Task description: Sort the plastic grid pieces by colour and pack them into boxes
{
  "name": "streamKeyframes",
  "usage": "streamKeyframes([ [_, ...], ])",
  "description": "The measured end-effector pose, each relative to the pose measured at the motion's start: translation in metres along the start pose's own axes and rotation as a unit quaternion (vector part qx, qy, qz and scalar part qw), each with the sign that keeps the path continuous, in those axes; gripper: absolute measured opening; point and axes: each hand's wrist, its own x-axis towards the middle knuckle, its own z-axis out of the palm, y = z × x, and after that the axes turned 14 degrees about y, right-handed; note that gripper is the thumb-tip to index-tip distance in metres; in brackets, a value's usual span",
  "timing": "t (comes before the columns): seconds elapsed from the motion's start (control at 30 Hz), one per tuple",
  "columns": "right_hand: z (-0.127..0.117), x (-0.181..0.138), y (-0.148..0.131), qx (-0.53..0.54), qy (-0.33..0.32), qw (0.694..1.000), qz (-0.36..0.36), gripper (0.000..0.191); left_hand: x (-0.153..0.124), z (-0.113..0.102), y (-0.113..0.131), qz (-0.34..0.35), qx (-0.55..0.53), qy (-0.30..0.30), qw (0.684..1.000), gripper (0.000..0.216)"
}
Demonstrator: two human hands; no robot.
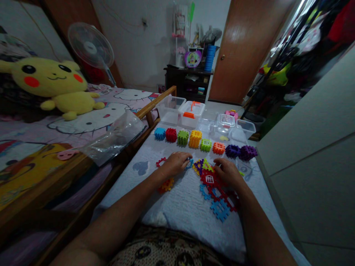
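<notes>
My left hand is closed, with a small blue plastic interlocking piece at its fingertips. Under and beside that wrist lie a red piece and an orange piece. My right hand rests over the right side of a cluster of pieces, its thumb and fingers slightly apart, nothing visible between them. That cluster has a red window piece, a yellow-green triangle, a purple triangle and a blue square. My right hand and forearm partly hide the red pieces there.
Stacks of pieces stand in a row beyond my hands, from blue to purple. Clear plastic boxes and an orange-handled box are behind. A plastic bag lies on the bed's left edge.
</notes>
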Motion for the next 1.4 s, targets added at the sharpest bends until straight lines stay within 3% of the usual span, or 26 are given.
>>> streamKeyframes([
  [0.27, -0.002, 0.001, -0.004, 0.005, 0.000, 1.000, -0.001, 0.027, -0.023, -0.002, 0.013, -0.015, -0.053, 0.002, 0.999, 0.024],
  [0.4, -0.003, 0.000, -0.004, -0.004, 0.000, 1.000, -0.002, 0.027, -0.026, -0.003, 0.017, -0.002, -0.082, -0.034, 0.996, 0.021],
  [0.47, -0.002, 0.000, -0.004, -0.008, -0.002, 1.000, -0.005, 0.027, -0.028, -0.001, 0.019, 0.023, -0.054, -0.035, 0.998, 0.019],
  [0.63, -0.002, 0.000, -0.004, -0.002, 0.002, 1.000, -0.009, 0.025, -0.035, 0.005, 0.025, 0.030, 0.054, 0.044, 0.997, 0.036],
  [0.93, -0.001, 0.000, -0.002, -0.003, 0.006, 1.000, -0.014, 0.026, -0.035, 0.005, 0.024, 0.054, 0.092, -0.011, 0.994, 0.045],
  [1.07, -0.002, 0.000, -0.003, -0.008, 0.000, 1.000, -0.006, 0.027, -0.034, 0.006, 0.027, 0.061, 0.083, 0.014, 0.995, 0.047],
  [1.17, -0.003, 0.001, -0.003, -0.007, -0.007, 1.000, -0.009, 0.026, -0.032, -0.001, 0.018, 0.026, 0.075, 0.047, 0.996, 0.048],
  [1.3, -0.003, 0.001, -0.002, 0.002, -0.005, 1.000, -0.012, 0.026, -0.028, -0.026, -0.010, -0.089, 0.095, 0.099, 0.987, 0.046],
  [1.4, -0.002, 0.001, -0.002, 0.003, -0.003, 1.000, -0.011, 0.026, -0.030, -0.039, -0.026, -0.138, 0.115, 0.093, 0.979, 0.046],
])
